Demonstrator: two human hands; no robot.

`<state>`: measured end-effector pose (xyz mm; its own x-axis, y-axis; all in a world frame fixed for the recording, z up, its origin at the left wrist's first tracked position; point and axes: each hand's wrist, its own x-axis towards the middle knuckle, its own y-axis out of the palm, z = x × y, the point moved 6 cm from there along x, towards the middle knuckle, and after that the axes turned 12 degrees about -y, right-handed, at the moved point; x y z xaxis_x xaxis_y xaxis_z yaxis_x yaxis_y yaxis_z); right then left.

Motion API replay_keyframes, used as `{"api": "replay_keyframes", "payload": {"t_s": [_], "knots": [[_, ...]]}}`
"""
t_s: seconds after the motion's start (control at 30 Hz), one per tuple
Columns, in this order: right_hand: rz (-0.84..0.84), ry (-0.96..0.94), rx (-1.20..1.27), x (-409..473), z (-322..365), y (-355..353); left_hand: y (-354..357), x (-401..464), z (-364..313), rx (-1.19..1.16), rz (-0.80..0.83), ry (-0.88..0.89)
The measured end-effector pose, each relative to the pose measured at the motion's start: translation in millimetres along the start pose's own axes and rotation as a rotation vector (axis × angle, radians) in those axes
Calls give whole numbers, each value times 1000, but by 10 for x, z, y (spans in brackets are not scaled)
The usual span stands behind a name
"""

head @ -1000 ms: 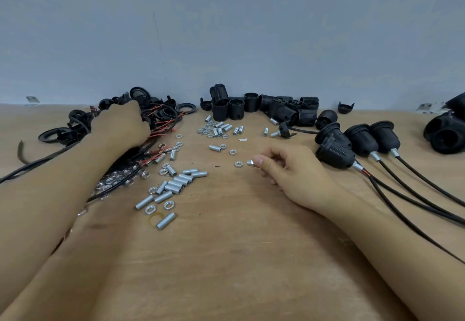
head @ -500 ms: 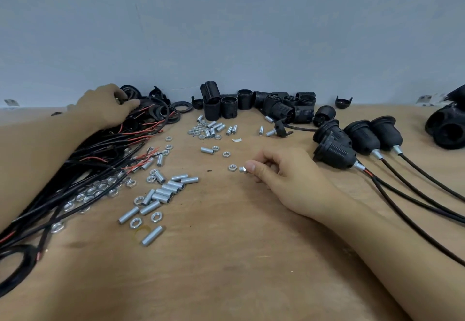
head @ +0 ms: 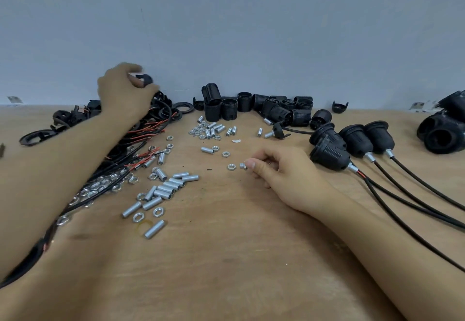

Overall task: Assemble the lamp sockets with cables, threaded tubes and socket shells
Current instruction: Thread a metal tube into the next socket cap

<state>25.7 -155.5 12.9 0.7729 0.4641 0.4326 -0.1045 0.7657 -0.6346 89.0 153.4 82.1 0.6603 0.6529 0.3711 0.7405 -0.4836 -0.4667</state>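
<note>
Both my hands are busy on the wooden bench [head: 226, 257], each closed on one small part.

Four finished sockets [head: 352, 144] lie at my right on their shells, black cords [head: 415, 195] trailing toward me. The tangle of cables [head: 120, 159] with red wire ends runs under my left forearm. Loose socket shells [head: 251, 109] stand and lie along the back wall. Threaded tubes [head: 166, 190] and hex nuts [head: 138, 217] are scattered in front of my left arm. My left hand [head: 123, 91] is raised over the cable heap, fingers curled around a small black cap [head: 144, 80]. My right hand [head: 279, 172] rests on the bench, thumb and forefinger pinching a short threaded tube [head: 242, 165] just beside a lone nut [head: 231, 167].
</note>
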Motion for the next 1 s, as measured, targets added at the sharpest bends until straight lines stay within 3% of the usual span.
{"api": "replay_keyframes", "payload": {"t_s": [0.07,0.17,0.27,0.37,0.53,0.8,1.0], "knots": [[-24,17,62,-7,-12,-8,41,-426,-197,-203,112,-25],[-176,76,241,-19,-68,-100,221,-1278,-354,-571,435,-103],[-329,102,377,-37,-104,-242,389,-1927,-346,-698,651,-181],[-358,57,436,-37,-76,-293,537,-2116,-300,-824,828,-323],[-338,28,441,-23,-20,-258,577,-2015,-296,-999,872,-425],[-275,-40,310,-21,49,-216,639,-1961,-231,-966,850,-428],[-282,-22,375,-16,22,-191,655,-1946,-202,-956,881,-468]]}}
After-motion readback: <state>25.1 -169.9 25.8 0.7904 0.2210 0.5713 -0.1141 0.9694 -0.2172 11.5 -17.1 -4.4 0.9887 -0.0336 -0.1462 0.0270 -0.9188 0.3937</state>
